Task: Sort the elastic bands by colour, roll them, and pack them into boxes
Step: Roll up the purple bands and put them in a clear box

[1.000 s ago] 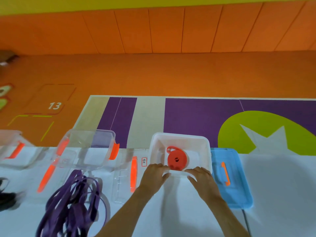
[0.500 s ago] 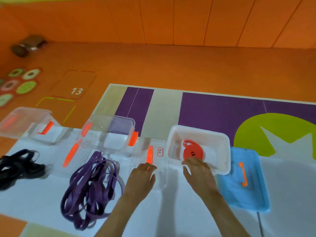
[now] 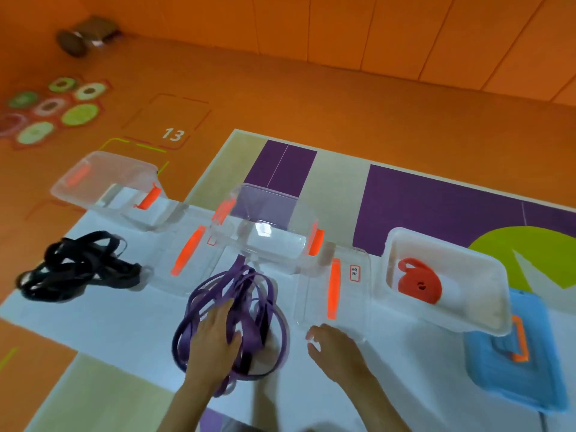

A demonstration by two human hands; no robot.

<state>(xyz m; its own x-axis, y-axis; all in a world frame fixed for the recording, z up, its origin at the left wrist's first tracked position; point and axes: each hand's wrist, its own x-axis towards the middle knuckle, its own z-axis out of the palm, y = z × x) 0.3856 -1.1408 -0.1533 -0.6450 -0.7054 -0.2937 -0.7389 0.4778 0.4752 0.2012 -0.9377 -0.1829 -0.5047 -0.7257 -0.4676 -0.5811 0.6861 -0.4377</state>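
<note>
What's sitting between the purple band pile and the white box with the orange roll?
In the head view, a clear lid with an orange handle lies flat between the purple bands and the white box.

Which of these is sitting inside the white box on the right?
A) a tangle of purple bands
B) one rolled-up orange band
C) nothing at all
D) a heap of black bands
B: a rolled orange band lies in the white box, while the purple bands lie outside it under the left hand and the black bands sit far to the left.
</note>
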